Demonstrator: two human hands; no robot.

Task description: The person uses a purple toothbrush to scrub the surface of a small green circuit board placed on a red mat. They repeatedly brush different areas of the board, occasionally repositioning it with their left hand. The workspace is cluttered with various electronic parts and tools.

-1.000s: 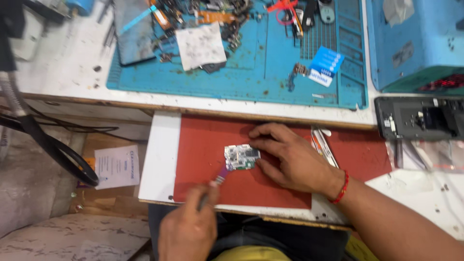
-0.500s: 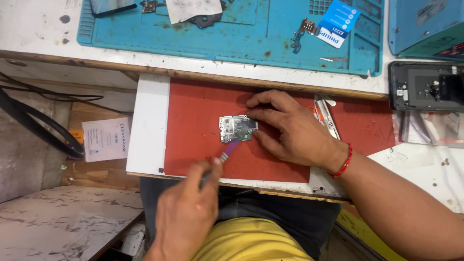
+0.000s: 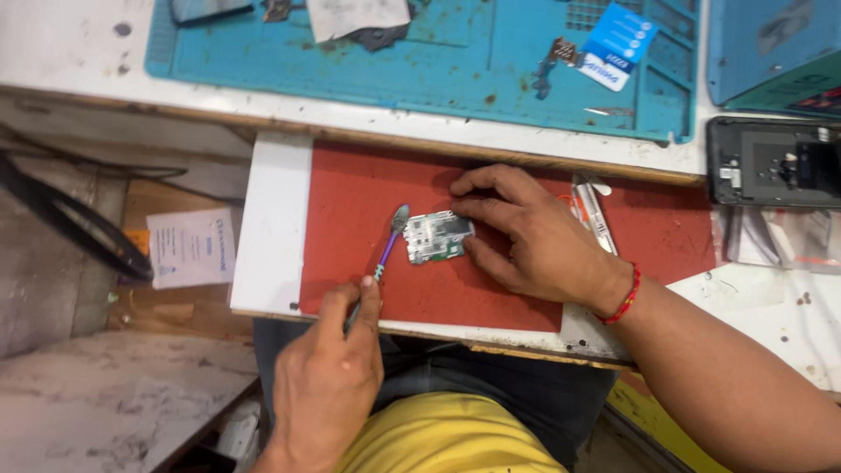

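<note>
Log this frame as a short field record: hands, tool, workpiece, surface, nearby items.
left hand: left hand grips a purple-handled tool, tip beside the board's left edge
right hand: right hand pins the small circuit board with its fingertips
workpiece: board lies flat on the red mat
surface: mat sits on a white pull-out shelf
nearby: tweezers right of the hand; teal work mat above; dark phone frame at far right
contact tool-board: cannot tell
</note>
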